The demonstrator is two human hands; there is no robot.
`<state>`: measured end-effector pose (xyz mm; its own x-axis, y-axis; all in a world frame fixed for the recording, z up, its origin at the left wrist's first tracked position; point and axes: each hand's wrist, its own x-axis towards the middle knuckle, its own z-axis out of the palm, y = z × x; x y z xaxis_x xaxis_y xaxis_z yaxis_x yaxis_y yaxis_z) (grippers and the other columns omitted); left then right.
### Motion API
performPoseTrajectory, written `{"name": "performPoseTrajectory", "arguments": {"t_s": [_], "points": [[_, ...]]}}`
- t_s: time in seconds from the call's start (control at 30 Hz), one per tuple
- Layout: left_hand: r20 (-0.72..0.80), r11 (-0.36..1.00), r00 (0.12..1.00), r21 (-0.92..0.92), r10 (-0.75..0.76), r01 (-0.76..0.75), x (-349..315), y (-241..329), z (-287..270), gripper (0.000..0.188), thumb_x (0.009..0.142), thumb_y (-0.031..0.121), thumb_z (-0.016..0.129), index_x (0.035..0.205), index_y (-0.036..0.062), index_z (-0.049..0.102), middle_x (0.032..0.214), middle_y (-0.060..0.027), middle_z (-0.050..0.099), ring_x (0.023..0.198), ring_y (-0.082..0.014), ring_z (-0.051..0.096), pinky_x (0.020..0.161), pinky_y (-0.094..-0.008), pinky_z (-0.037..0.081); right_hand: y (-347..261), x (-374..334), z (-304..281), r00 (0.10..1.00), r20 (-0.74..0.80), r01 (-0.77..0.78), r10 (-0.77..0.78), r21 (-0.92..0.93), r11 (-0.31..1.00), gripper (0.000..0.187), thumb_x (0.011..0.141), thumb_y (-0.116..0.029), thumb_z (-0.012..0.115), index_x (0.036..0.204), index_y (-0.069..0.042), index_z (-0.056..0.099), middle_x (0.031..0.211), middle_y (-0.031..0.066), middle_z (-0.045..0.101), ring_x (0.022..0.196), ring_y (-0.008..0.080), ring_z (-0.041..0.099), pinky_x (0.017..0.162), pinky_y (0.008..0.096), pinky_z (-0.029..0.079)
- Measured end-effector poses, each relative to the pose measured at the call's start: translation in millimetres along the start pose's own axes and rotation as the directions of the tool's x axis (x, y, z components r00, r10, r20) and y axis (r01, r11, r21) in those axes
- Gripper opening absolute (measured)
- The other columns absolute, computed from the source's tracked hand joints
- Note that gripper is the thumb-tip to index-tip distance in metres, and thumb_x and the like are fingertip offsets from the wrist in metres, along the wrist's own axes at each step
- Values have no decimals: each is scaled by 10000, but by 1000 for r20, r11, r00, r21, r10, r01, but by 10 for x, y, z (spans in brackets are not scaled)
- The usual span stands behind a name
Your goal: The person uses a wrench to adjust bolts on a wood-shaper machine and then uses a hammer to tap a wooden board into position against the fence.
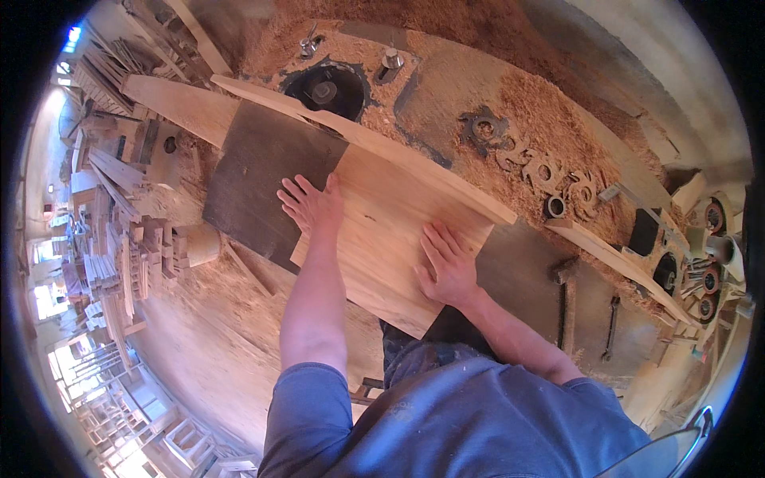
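Observation:
A wide, flat wooden board (378,219) lies on the dark metal machine table (267,171). Its far edge runs along a long wooden fence (414,167). My left hand (315,205) is open at the board's left end, fingers spread out over the dark metal; the palm seems to touch the board's edge. My right hand (448,267) rests on the board near its right end, fingers stretched out and pressed down on the wood. Behind the fence, a round dark opening with a spindle (323,93) shows beside a notch in the fence.
Toothed cutter heads (484,127) and a metal ring (555,207) lie among wood shavings behind the fence. A hammer-like tool (566,307) and a wrench (611,327) lie right on the table. Stacked wood pieces (119,255) stand at left; a belt-and-pulley unit (709,255) at far right.

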<state>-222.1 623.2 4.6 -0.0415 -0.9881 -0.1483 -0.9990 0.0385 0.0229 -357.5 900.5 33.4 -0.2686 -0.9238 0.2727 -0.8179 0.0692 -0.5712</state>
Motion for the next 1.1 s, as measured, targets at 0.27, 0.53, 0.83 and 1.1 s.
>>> {"name": "performPoseTrajectory", "arguments": {"t_s": [0.27, 0.53, 0.83, 1.1], "points": [[12, 999, 1000, -37, 4, -4, 149, -58, -59, 912, 1008, 695, 330, 1623, 33, 201, 1701, -224, 91, 1562, -442, 74, 1267, -528, 112, -67, 140, 90, 1000, 19, -16, 16, -17, 1000, 623, 769, -250, 756, 1299, 46, 615, 1447, 195, 562, 1413, 345, 475, 1199, 494, 338], [-7, 999, 1000, -46, 18, -19, 244, -95, -85, 898, 1005, 692, 337, 1622, 50, 226, 1694, -239, 113, 1559, -456, 76, 1263, -543, 112, -102, 226, 167, 999, 32, -27, 28, -17, 999, 622, 775, -255, 750, 1307, 36, 614, 1451, 188, 561, 1414, 345, 474, 1198, 493, 337], [-8, 1000, 1000, -24, 13, -13, 359, -129, -92, 882, 1009, 683, 341, 1620, 57, 235, 1696, -231, 114, 1558, -457, 82, 1259, -554, 128, -115, 296, 257, 999, 27, -30, 31, -33, 999, 603, 784, -286, 754, 1281, 31, 627, 1449, 180, 562, 1407, 343, 480, 1182, 496, 354], [-28, 1000, 1000, 0, 15, -15, 458, -150, -76, 859, 1010, 677, 356, 1620, 81, 249, 1692, -218, 150, 1557, -445, 111, 1256, -557, 144, -154, 386, 284, 999, 29, -43, 44, -15, 999, 618, 777, -294, 760, 1288, 26, 625, 1449, 185, 561, 1410, 337, 478, 1180, 503, 354]]}}
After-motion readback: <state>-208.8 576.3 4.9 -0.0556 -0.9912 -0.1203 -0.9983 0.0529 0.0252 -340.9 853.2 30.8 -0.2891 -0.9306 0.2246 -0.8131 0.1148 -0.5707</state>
